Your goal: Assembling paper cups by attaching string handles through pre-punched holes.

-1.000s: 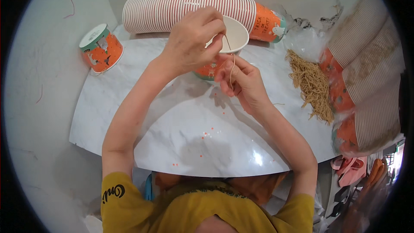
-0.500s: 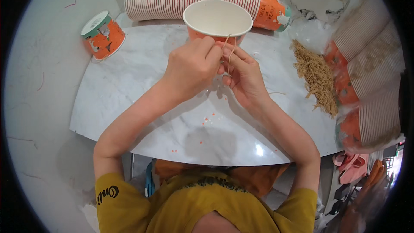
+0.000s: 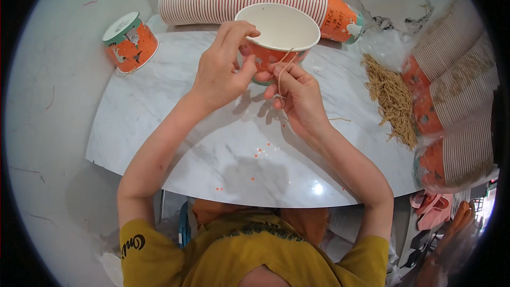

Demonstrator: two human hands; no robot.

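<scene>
An orange paper cup [image 3: 255, 53] with a white rim and inside stands before me, its mouth tipped slightly toward me. At its near left side is my left hand [image 3: 220, 72], fingers bent by the rim and thumb apart from them; no object shows in its grasp. My right hand [image 3: 300, 90] pinches a thin tan string [image 3: 281, 77] at the cup's front. One length of the string rises against the cup wall, and another hangs down along the fingers. Whether the string passes through the wall is too small to tell.
Behind the cup lies a long row of nested paper cups [image 3: 212, 0]. Another orange cup [image 3: 130, 48] sits upside down at the left. A pile of tan strings [image 3: 390, 98] lies at the right, beside bagged cup stacks [image 3: 459, 79]. Small paper dots [image 3: 260, 151] dot the marble tabletop [image 3: 159, 106].
My left hand has drawn away from the string and opened, rising toward the cup's left rim. The right hand keeps its pinch on the string. More of the cup's front shows.
</scene>
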